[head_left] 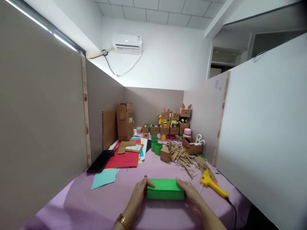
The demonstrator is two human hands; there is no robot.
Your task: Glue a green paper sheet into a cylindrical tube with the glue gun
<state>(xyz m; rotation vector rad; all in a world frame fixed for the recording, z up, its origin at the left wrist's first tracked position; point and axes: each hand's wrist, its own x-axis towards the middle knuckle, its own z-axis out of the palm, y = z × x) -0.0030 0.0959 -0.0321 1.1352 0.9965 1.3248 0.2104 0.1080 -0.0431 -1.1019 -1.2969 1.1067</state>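
A bright green paper-covered box is held low over the front of the pink-covered table. My left hand grips its left end, thumb on the top edge. At the opposite end, my right hand presses from the right side. Both hands are closed on the box, and their lower fingers are partly hidden. Just right of my right hand lies a yellow glue gun with a black cord. Beyond the box stand two green paper tubes and a small cardboard box.
Cardboard scraps are heaped right of centre, before a cardboard tray holding scissors and pens. Red paper sheets, a black phone and a tall carton occupy the left. Cardboard animal figures line the back. Partitions flank both sides.
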